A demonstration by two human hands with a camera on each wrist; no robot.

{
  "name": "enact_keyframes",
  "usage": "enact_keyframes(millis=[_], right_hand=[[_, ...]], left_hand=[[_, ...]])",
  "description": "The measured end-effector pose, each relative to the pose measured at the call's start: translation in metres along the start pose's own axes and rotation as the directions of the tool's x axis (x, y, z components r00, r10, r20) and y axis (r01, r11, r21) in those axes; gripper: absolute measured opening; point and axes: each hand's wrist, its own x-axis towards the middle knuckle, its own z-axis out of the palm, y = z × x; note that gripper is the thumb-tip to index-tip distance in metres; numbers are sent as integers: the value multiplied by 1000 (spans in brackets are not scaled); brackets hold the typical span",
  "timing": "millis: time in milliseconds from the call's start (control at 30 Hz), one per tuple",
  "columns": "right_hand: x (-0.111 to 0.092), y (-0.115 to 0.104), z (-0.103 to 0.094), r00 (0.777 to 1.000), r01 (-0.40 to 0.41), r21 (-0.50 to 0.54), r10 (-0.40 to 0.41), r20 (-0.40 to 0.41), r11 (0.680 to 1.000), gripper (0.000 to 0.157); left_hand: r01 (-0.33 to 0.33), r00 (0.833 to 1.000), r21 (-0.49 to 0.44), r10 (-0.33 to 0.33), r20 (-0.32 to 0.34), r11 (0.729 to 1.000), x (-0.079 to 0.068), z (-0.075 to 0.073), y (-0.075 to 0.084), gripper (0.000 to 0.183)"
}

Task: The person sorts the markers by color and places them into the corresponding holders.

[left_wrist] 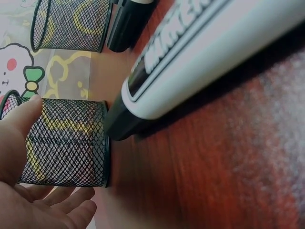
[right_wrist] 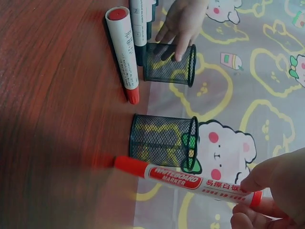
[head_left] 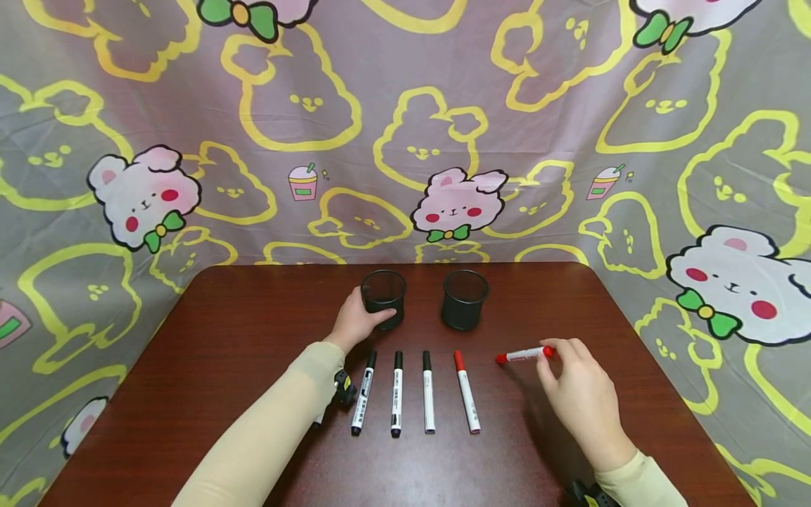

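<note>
My left hand (head_left: 357,320) holds the left black mesh pen cup (head_left: 391,299), thumb across its near side and fingers round the left side. In the left wrist view, the thumb and fingers lie on opposite sides of this cup. My right hand (head_left: 583,394) pinches a red whiteboard marker (right_wrist: 176,179) by its end, with the red cap pointing left, above the table. A second mesh pen cup (head_left: 462,310) stands upright to the right of the first. Between the hands lie a red-capped marker (head_left: 467,394) and several black-capped markers (head_left: 397,394) in a row.
The brown table (head_left: 253,310) ends at a patterned cloth (head_left: 355,218) hanging behind and at both sides. Part of another white marker (head_left: 318,420) shows from under my left sleeve. A large black-capped marker (left_wrist: 190,57) lies close to the left wrist camera.
</note>
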Motion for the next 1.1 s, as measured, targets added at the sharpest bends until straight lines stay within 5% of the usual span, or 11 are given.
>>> enact_keyframes(millis=[1100], right_hand=[[10,2,0,999,35,23,-35,-10,999,23]], left_hand=[[19,1000,-30,-18,24,999,-1,0,1,91]])
